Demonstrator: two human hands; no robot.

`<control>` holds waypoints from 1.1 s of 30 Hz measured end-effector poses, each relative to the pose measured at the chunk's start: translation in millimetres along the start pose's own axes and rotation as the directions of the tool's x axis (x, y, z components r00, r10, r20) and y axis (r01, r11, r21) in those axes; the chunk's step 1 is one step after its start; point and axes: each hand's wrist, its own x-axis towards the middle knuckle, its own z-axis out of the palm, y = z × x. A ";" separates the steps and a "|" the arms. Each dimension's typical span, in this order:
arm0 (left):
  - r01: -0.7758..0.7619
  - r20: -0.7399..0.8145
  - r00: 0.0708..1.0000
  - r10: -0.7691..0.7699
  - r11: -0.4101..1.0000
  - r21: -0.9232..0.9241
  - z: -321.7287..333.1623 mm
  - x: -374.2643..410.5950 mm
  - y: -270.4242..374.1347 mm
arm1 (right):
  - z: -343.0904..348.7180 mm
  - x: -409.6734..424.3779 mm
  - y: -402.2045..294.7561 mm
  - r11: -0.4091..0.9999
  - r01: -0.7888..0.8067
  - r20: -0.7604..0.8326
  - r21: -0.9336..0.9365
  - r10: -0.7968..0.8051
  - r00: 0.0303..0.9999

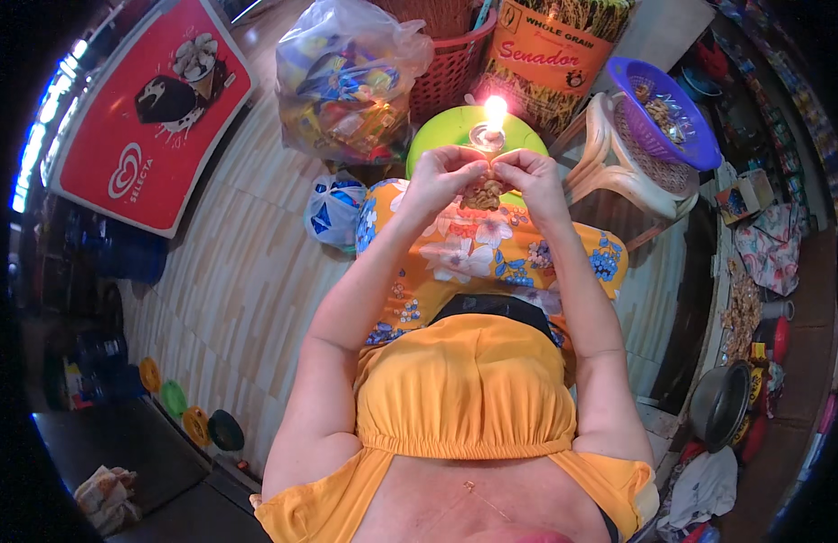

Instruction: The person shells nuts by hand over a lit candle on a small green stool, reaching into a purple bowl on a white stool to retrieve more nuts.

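Note:
A lit candle (492,125) with a bright flame stands in a small round holder on a lime-green round surface (432,139). Just on the near side of it, my left hand (449,178) and my right hand (527,178) meet at the fingertips. Between them they pinch the top edge of a small clear plastic bag with brown, lumpy pieces (483,195) in its bottom. The bag's edge is close to the flame; whether it touches cannot be told. Below the bag lies orange floral cloth (459,254) over my lap.
A plastic bag of colourful packets (351,88) and a smaller bag (334,210) are at the left. Behind stand a red basket (449,68) and a rice sack (548,58). At the right, a purple colander (663,115) holding filled packets rests on a stool (615,170).

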 end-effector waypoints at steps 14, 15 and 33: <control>0.290 0.173 0.956 -0.239 0.863 -0.413 -15.7 10.7 -12.8 | -4.1 4.1 18.0 0.994 0.110 -0.112 0.027 -0.106 0.988; 0.377 0.230 0.926 -0.300 0.785 -0.492 -16.0 10.4 -11.0 | -3.5 4.6 19.5 0.991 0.131 -0.125 0.006 -0.129 0.984; 0.166 0.084 0.983 -0.161 0.985 -0.055 -8.9 29.9 -29.1 | -5.5 18.4 42.7 0.990 0.006 -0.077 0.141 0.005 0.997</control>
